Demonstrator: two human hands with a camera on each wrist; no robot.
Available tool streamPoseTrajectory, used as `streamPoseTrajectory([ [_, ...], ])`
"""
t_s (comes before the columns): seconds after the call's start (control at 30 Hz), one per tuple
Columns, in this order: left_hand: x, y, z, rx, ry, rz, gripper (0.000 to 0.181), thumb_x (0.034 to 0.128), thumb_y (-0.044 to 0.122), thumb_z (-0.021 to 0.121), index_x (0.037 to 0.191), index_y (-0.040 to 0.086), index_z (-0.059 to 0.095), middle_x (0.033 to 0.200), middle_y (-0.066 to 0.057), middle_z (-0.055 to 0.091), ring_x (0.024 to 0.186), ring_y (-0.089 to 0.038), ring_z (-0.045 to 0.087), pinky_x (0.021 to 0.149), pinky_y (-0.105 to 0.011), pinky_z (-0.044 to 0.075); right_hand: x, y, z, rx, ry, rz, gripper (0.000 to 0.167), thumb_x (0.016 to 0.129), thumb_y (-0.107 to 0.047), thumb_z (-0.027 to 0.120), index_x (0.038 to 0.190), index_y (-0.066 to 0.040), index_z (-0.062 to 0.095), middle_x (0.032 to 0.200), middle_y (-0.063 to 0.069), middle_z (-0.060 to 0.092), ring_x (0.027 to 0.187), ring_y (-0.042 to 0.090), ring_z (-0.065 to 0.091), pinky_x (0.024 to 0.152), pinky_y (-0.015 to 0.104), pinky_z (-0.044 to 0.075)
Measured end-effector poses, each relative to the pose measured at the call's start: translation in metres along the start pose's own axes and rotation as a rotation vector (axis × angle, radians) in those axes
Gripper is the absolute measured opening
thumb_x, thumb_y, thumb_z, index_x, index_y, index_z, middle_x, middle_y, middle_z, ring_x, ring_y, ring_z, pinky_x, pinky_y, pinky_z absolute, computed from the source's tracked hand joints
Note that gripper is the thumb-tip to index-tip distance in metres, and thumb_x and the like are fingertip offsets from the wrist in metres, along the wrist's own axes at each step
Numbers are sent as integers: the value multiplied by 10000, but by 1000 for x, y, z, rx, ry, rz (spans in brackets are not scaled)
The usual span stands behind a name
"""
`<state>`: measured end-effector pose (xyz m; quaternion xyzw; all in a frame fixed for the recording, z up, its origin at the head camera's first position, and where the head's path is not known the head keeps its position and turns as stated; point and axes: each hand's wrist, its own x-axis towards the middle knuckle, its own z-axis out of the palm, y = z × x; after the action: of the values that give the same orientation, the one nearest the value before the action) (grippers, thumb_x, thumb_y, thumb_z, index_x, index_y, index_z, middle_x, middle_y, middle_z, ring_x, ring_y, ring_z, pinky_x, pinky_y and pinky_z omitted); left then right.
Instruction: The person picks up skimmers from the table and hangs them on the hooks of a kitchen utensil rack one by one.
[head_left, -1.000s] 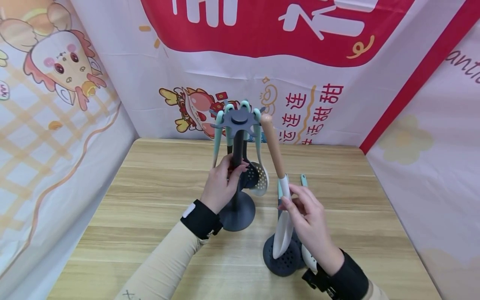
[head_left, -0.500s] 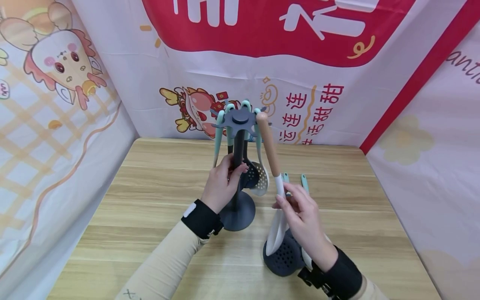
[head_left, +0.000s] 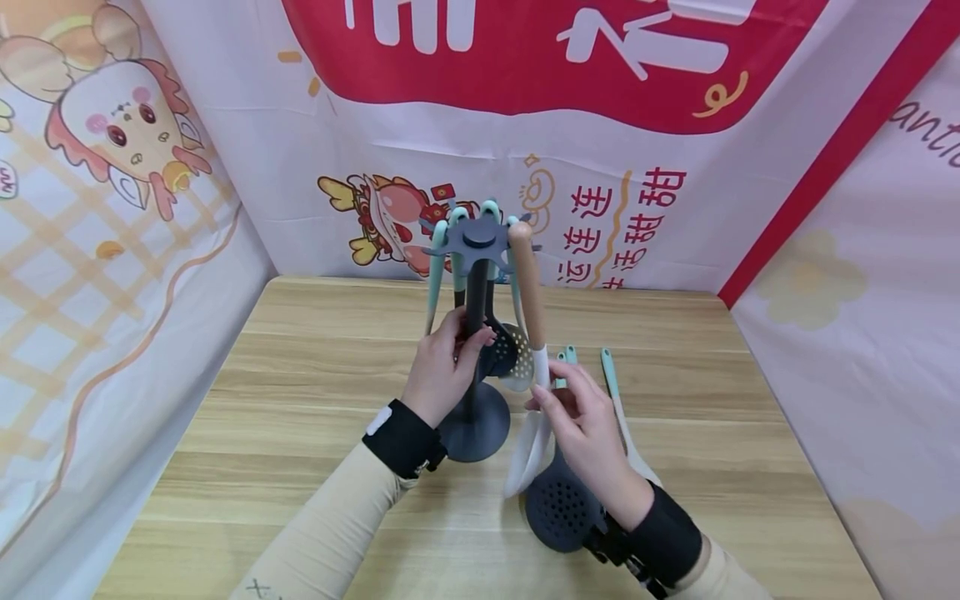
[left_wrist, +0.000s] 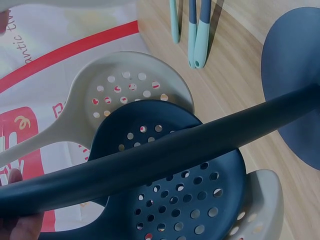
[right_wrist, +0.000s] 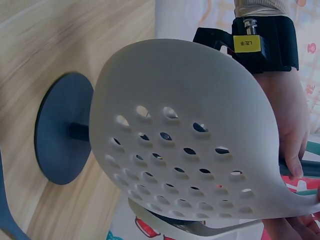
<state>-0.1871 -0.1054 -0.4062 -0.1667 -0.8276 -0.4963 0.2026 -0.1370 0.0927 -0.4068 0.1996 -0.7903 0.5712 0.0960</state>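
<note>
Standing toward the far edge of the wood-grain table [head_left: 300, 400] is a smooth, disc-based utensil stand [head_left: 477, 292]; just beside it tilts a tan-handled, perforated white skimmer [head_left: 532, 312], bowl [right_wrist: 185, 90] down — left hand [head_left: 444, 362] wrapped round the stand's pole [left_wrist: 150, 162], right hand [head_left: 588, 433] pinching the skimmer's white shank [head_left: 541, 365].

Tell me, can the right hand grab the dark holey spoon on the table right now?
Probably not without letting go: the right hand is holding the pale holey spoon. The dark holey spoon does lie close by, its head mostly uncovered.
</note>
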Motion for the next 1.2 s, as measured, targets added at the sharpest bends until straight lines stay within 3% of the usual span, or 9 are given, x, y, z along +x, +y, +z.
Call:
streamPoseTrajectory([
  [0.37,0,-1,-1,27,-18,-17,301,1012,188,573,1223,-26,557,1022,-147,731,938,-244,733,849,-398,605,7,10,11,29,-11,-12,252,982,-25,580,1229,17,553,1098,189,597,859,295,726,791,347,620],
  [0.6,1,0,-2,23,-20,-15,308,1008,192,581,1229,-22,554,1035,-146,728,945,-243,731,859,-393,602,11,12,15,12,-8,-6,258,981,-50,593,1225,21,556,1112,181,614,897,283,731,820,307,612],
  [1.2,-1,1,-1,29,-23,-31,302,1013,215,574,1231,7,557,1030,-135,727,945,-230,729,855,-376,604,21,22,18,-57,25,-43,256,950,-61,644,1190,4,583,1077,177,661,882,290,730,795,335,619],
])
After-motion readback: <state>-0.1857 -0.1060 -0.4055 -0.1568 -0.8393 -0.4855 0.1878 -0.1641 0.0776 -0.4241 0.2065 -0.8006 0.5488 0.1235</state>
